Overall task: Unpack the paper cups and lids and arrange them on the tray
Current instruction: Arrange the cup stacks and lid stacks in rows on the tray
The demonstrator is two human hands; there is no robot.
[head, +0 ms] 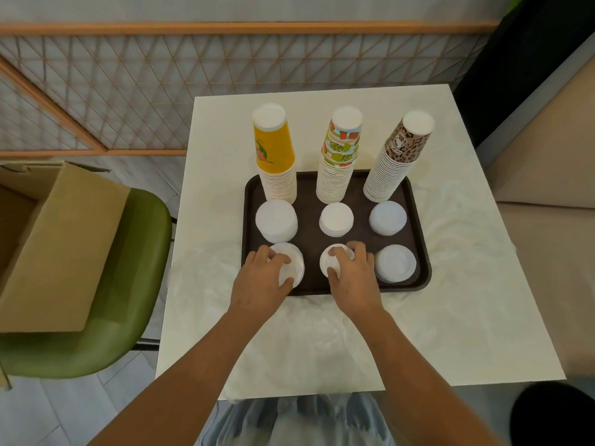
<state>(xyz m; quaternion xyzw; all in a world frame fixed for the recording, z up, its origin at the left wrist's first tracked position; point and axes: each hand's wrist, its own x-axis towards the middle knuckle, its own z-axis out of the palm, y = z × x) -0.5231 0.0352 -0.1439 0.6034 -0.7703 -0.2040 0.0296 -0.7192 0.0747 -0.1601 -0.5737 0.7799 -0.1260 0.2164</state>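
The left hand (264,275) curls round the front-left lid stack (293,263) and the right hand (352,272) grips the front-middle lid stack (326,263), both on the brown tray (309,220). A third lid stack (396,263) sits just beside the right hand. Behind them stand the yellow cup stack (275,146), the fruit-print cup stack (341,143) and the leopard-print cup stack (404,146), whose lettering is too small to read. The tray lies on a white table (467,284).
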